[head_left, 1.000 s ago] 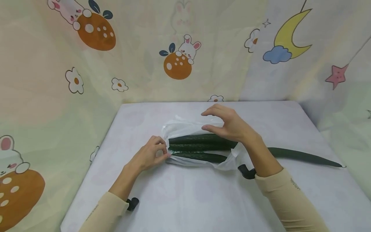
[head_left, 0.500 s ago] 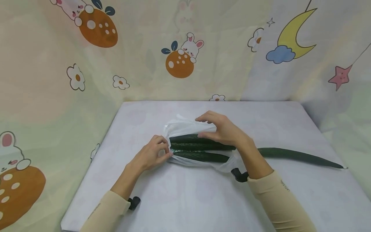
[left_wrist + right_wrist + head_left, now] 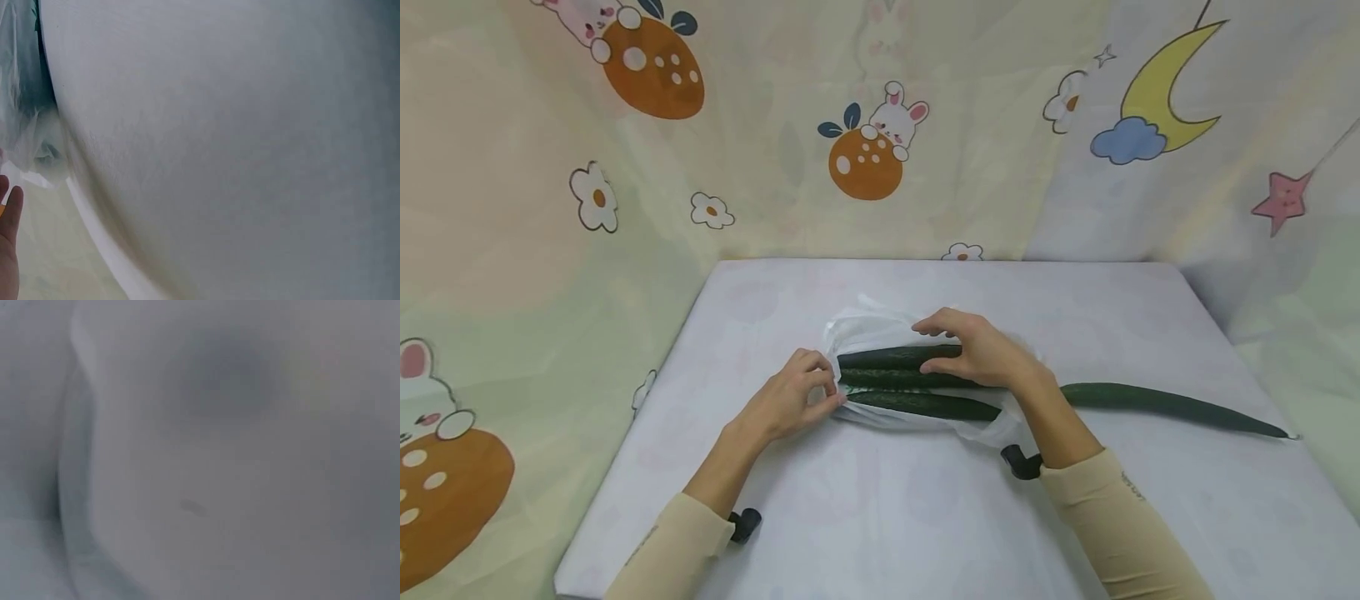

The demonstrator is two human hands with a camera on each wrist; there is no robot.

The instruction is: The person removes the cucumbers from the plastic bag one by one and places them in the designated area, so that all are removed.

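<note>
Three dark green cucumbers lie side by side in the mouth of a thin white plastic bag (image 3: 859,332), mid-table in the head view; the nearest cucumber (image 3: 925,405) lies slightly apart from the other two. My left hand (image 3: 793,396) pinches the bag's left edge between thumb and fingers. Over the right part of the far cucumbers (image 3: 887,358) is my right hand (image 3: 981,350), thumb and fingers curved and spread apart, hiding their right ends. In the left wrist view, the crumpled plastic (image 3: 40,147) shows at the left edge, with fingertips (image 3: 12,206) below it.
Another long cucumber (image 3: 1172,402) lies on the white-covered table (image 3: 880,517), to the right of the bag and partly behind my right forearm. A printed cloth (image 3: 760,125) hangs behind the table and along its sides. The right wrist view shows only blurred pale surfaces.
My right hand has come down and slightly left, from above the bag's far side to over the cucumbers. The left hand keeps its place at the bag's left edge.
</note>
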